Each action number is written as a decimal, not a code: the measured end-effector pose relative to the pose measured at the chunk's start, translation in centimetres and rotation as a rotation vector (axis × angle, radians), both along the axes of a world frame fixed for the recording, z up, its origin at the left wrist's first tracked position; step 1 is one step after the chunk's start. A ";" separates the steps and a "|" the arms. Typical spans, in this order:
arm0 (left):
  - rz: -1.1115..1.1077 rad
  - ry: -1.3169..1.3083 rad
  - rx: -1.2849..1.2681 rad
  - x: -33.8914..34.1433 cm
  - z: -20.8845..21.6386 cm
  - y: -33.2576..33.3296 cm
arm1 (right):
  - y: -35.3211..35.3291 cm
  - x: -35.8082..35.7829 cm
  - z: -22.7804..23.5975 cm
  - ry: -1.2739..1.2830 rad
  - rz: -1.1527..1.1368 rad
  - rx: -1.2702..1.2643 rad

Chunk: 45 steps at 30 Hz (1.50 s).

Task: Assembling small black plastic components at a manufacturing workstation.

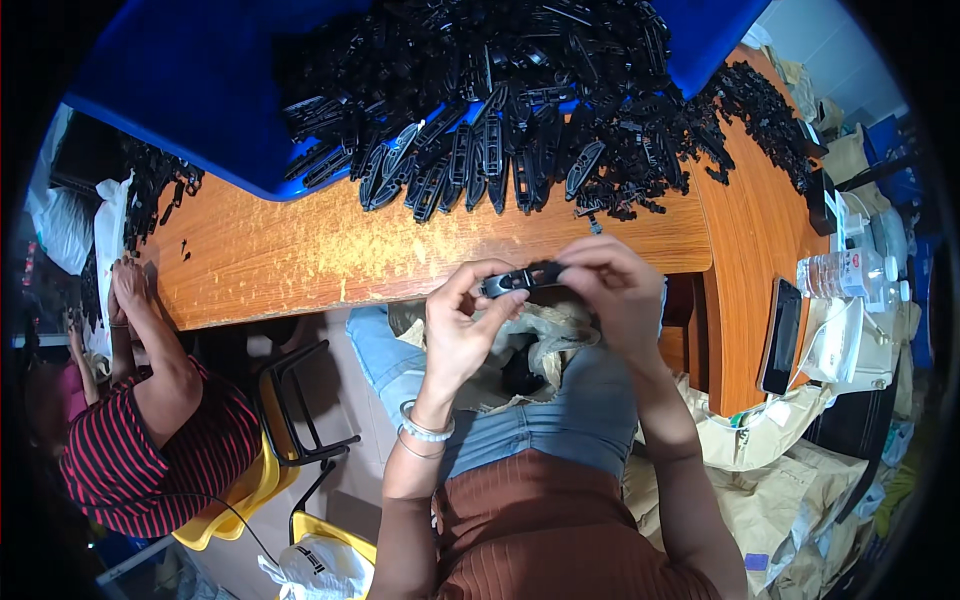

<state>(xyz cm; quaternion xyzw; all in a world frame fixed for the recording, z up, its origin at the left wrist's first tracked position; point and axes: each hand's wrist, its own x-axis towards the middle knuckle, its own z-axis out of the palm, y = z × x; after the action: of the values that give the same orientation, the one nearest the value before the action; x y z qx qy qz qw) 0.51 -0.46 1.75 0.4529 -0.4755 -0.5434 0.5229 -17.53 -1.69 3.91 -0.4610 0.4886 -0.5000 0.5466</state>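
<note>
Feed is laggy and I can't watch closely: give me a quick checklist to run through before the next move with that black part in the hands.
1. Part held by both hands: ok. The left hand and right hand pinch the long black plastic part from either end.
2. Part clear of the table: ok. It is held in the air, in front of the wooden table edge.
3. Stock within sight: ok. A pile of black parts lies on the blue tray and table.
4. Part fully assembled: cannot tell, fingers cover it.
5. Neighbour clear: ok. The co-worker's hand is at the table's far left.
6. Phone safe: not ok, it rests at the table's edge.
</note>
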 end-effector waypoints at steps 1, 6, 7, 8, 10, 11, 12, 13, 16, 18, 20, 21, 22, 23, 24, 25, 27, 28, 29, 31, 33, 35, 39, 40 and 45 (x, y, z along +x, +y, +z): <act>-0.044 -0.030 -0.004 0.0 0.2 0.2 | 0.1 0.4 0.0 0.069 0.046 -0.185; -0.106 0.032 0.038 -0.1 1.7 0.6 | 0.3 0.4 -0.1 0.305 0.043 -0.479; -0.116 0.089 0.085 -0.1 1.8 0.6 | 0.4 0.4 -0.1 0.411 0.016 -0.541; -0.125 0.146 0.131 -0.2 1.8 0.6 | 0.4 0.3 -0.1 0.517 -0.012 -0.603; -0.106 0.158 0.129 -0.3 1.7 0.6 | 0.5 0.1 -0.1 0.561 0.008 -0.645; -0.088 0.171 0.127 -0.4 1.7 0.6 | 0.5 0.0 -0.1 0.604 0.028 -0.686; -0.089 0.172 0.128 -0.5 1.6 0.5 | 0.7 0.1 0.2 0.605 0.027 -0.684; -0.073 0.111 0.081 -0.5 1.4 0.4 | 0.9 0.3 0.7 0.499 0.051 -0.508; -0.081 -0.010 0.000 -0.3 1.7 0.1 | 1.3 -0.2 0.2 0.276 0.155 -0.113; -0.104 -0.070 -0.029 -0.2 2.2 0.1 | 1.5 -0.5 -0.4 0.157 0.235 0.111; -0.113 -0.078 0.013 -0.1 2.4 0.3 | 1.7 -0.6 -0.7 0.249 0.213 -0.006; -0.104 -0.083 0.024 0.4 2.2 0.5 | 1.7 -0.4 -0.5 0.243 0.224 0.003; -0.153 -0.137 -0.025 1.0 1.7 0.7 | 1.8 -0.1 -0.1 0.229 0.253 -0.060; -0.202 -0.191 -0.075 1.6 1.5 0.9 | 1.9 0.1 0.0 0.214 0.281 -0.123; -0.199 -0.180 -0.006 1.7 1.9 1.4 | 2.3 -0.2 -1.2 0.081 0.327 -0.051; -0.197 -0.180 -0.006 2.4 1.0 1.8 | 2.6 -0.5 -2.3 0.081 0.328 -0.051; -0.345 -0.488 -0.035 4.6 -2.0 2.1 | 3.3 -1.0 -4.5 0.435 0.445 -0.155; -0.484 -0.634 0.284 5.5 -2.1 2.2 | 3.8 -0.9 -5.6 0.431 0.449 -0.166; -0.491 -0.632 0.282 6.1 -3.2 2.4 | 4.1 -1.1 -6.3 0.435 0.443 -0.164; -0.499 -1.100 -0.156 7.8 -6.1 3.6 | 4.6 -0.7 -6.8 0.531 0.475 -0.157; -0.500 -1.152 -0.160 9.4 -7.8 4.3 | 5.2 -0.7 -6.1 0.622 0.587 -0.230; -0.521 -1.423 -0.051 10.7 -8.8 4.8 | 6.3 -0.8 -6.2 0.714 0.693 -0.306; -0.791 -1.501 0.261 10.7 -10.8 5.2 | 8.5 -2.4 -11.5 1.301 0.914 -0.596; -0.700 -1.456 -0.003 10.3 -10.1 6.3 | 8.4 -2.8 -11.0 1.304 0.964 -0.564; -0.646 -1.335 -0.428 7.2 -1.6 8.8 | 9.0 -5.5 -4.0 1.158 0.784 -0.535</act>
<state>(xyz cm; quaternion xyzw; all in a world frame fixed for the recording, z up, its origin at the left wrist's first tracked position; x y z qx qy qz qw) 7.69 8.38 0.14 0.4126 -0.8934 -0.1768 0.0168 -23.02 7.27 -0.08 -0.9080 0.3598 -0.0475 0.2095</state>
